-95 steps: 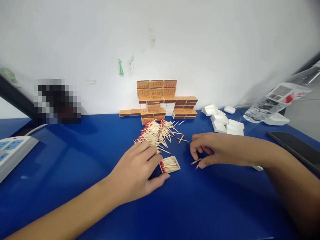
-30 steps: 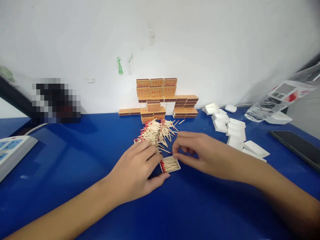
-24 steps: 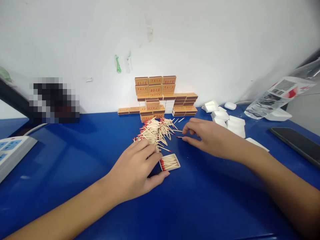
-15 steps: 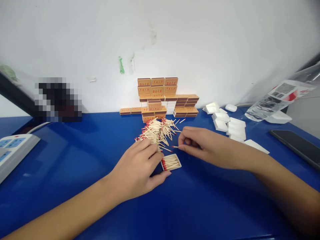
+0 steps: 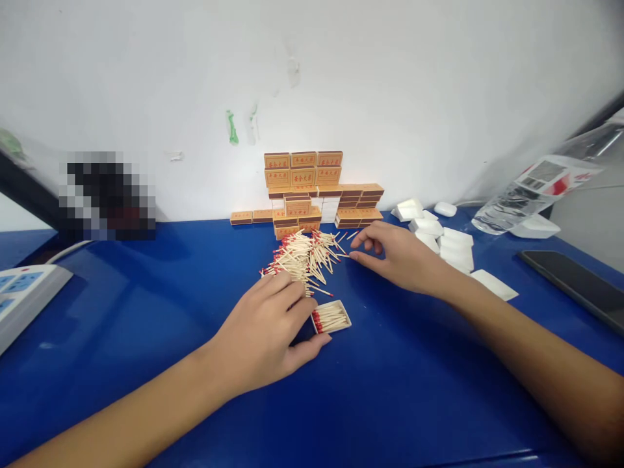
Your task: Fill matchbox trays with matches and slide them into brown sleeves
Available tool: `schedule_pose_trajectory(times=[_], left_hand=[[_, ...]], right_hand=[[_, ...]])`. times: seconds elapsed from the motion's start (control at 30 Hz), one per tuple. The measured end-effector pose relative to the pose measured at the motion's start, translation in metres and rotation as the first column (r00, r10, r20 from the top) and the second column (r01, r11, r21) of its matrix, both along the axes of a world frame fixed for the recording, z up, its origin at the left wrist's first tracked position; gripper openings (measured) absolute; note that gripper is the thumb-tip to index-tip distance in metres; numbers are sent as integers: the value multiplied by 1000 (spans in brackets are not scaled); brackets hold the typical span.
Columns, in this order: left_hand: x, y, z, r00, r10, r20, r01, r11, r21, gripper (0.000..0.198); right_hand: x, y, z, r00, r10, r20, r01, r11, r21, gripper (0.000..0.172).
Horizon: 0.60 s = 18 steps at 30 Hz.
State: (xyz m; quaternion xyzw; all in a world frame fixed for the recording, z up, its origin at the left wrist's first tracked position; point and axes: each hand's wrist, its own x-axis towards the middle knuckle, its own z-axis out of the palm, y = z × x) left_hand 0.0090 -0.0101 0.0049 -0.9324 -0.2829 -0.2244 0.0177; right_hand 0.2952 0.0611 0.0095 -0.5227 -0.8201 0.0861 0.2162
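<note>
My left hand [image 5: 266, 328] rests on the blue table, its fingers and thumb closed around the left end of a small white tray [image 5: 332, 316] half filled with red-tipped matches. A loose pile of matches [image 5: 305, 259] lies just beyond it. My right hand [image 5: 397, 255] reaches to the right edge of that pile, its fingers bent and pinched low over stray matches by the table; what they hold, if anything, I cannot make out.
Orange matchboxes [image 5: 316, 192] are stacked against the white wall. Several empty white trays [image 5: 446, 240] lie to the right. A black phone [image 5: 572, 286] lies far right, a plastic bag [image 5: 536, 195] behind it, a white power strip [image 5: 24, 296] at the left edge.
My right hand went from the filled tray back up and away to the right edge of the match pile. My left hand stayed on the tray.
</note>
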Motion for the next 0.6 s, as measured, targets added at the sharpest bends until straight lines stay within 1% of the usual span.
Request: schedule_pose_trajectory(times=[0.1, 0.17, 0.23, 0.33, 0.43, 0.53, 0.6], left_hand=[[0, 0, 0, 1000, 0, -5, 0, 1000, 4, 28], [0, 0, 1, 1000, 1, -9, -1, 1000, 5, 28], [0, 0, 1, 1000, 6, -13, -6, 1000, 8, 28], [0, 0, 1, 999, 35, -8, -35, 999, 17, 28], [0, -1, 1, 995, 98, 10, -98, 995, 30, 30], [1, 0, 0, 990, 143, 18, -143, 989, 28, 32], [1, 0, -1, 987, 159, 23, -159, 987, 22, 32]], right_hand=[[2, 3, -7, 998, 23, 54, -20, 998, -58, 19], [1, 1, -7, 997, 46, 64, -42, 996, -76, 19], [-1, -4, -2, 997, 57, 56, -53, 995, -81, 18], [-7, -14, 9, 998, 65, 1, -64, 989, -132, 18], [-19, -27, 19, 992, 70, -105, -96, 960, -264, 18], [-36, -43, 23, 982, 53, -179, -119, 918, -379, 17], [-47, -54, 22, 980, 39, -197, -120, 900, -418, 17]])
